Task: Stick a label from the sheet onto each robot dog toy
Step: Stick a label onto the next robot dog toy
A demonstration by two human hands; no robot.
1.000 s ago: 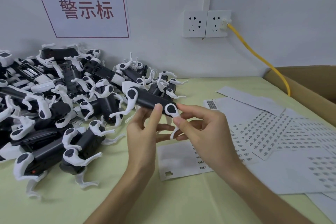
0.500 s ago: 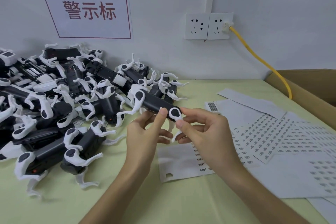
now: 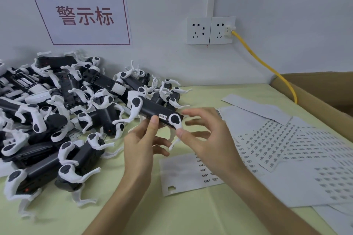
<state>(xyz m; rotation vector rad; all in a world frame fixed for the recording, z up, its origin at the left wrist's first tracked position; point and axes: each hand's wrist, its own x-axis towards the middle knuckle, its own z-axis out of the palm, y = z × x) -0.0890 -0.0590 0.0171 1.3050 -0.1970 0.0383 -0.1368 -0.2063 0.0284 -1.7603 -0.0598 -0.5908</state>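
Observation:
My left hand (image 3: pixel 140 149) grips a black robot dog toy (image 3: pixel 150 109) with white legs, thumb on its top edge, holding it above the table. A small white label (image 3: pixel 162 117) sits on the toy's side right beside that thumb. My right hand (image 3: pixel 212 139) hovers at the toy's near end with fingers spread and blurred; its thumb touches the toy's white leg (image 3: pixel 176 123). The label sheet (image 3: pixel 183 173), with a few labels left on its right side, lies on the table under my hands.
A big pile of black-and-white robot dog toys (image 3: pixel 57 116) fills the left of the green table (image 3: pixel 172 212). Several label sheets (image 3: pixel 286 143) are spread at the right. A cardboard box (image 3: pixel 315 89) stands at far right, with a yellow cable (image 3: pixel 267 66) running to the wall socket.
My right hand has let go of the toy's end and spread its fingers, uncovering the label now stuck on the toy's side. My left hand still holds the toy.

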